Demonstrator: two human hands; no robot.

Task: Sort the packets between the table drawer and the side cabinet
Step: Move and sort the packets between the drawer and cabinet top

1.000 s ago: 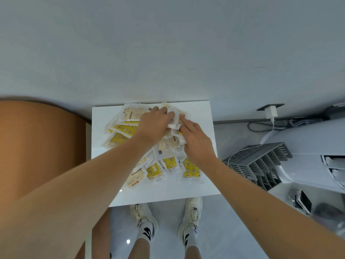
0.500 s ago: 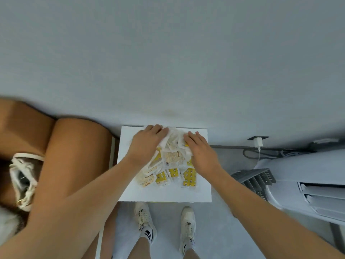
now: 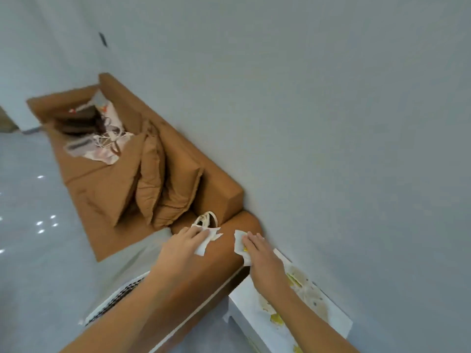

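Note:
My left hand [image 3: 182, 244] holds white packets [image 3: 207, 239] over the arm of the brown sofa. My right hand [image 3: 257, 253] holds another bunch of white and yellow packets [image 3: 239, 244] beside it, also above the sofa arm. More yellow and beige packets [image 3: 303, 291] lie blurred on the small white table [image 3: 254, 301] at the lower right, under my right forearm. No drawer or cabinet shows in the view.
A brown sofa [image 3: 122, 182] with several cushions [image 3: 150, 177] runs along the grey wall to the left. Clothes and a bag [image 3: 96, 133] lie on its far end. A white bag handle [image 3: 206, 219] sits by the sofa arm. Grey floor lies to the left.
Both hands have lifted packets off the table pile and moved left over the sofa arm. The view has swung left and tilted, so the sofa fills it.

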